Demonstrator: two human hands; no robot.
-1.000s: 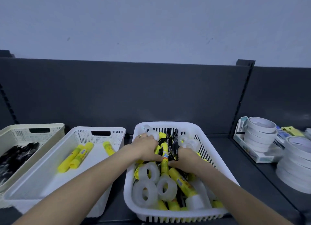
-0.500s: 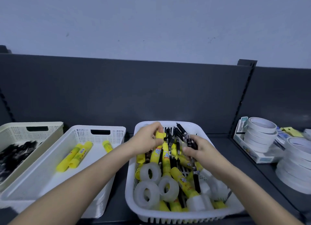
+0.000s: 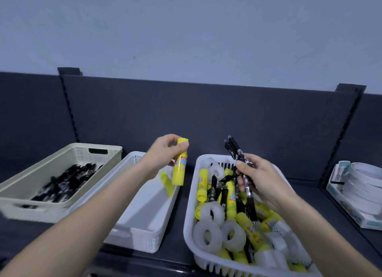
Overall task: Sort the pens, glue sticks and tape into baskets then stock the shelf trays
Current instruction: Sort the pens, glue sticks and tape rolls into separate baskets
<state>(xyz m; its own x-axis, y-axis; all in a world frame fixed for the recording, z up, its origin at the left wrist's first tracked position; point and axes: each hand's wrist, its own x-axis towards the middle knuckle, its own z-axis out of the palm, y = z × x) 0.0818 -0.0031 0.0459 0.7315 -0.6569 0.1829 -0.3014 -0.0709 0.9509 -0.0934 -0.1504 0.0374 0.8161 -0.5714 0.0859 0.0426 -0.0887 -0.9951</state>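
Holding 1 glue stick [image 3: 180,165]; 3 baskets [image 3: 142,237].

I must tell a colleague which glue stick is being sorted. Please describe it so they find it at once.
On the dark shelf, find the middle white basket. Above that basket's far right corner, the left hand holds a yellow glue stick. It alone hangs in air, nearly upright.

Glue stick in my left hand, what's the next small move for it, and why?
Probably lower it and let go into the white basket. The left hand holds the glue stick upright over that basket's far right corner, and a loose glue stick lies right there inside, so this looks like the glue basket.
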